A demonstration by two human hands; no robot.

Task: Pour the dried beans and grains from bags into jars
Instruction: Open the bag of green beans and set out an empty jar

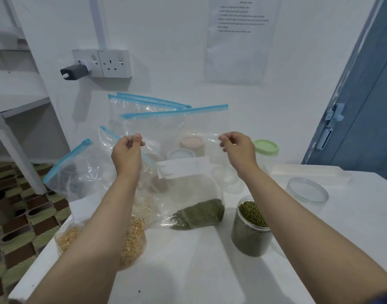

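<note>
Here the left hand [127,153] and right hand [238,148] each pinch a side of a clear bag [177,150], its green beans [199,213] resting low on the white worktop [188,270]. An open jar [250,229] of beans stands just right. Far behind, a white wall carries a socket [113,63] and a printed sheet [240,38].

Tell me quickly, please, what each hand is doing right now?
Left hand: pinches the mung bean bag by its left edge.
Right hand: pinches the same bag's right edge.
</note>
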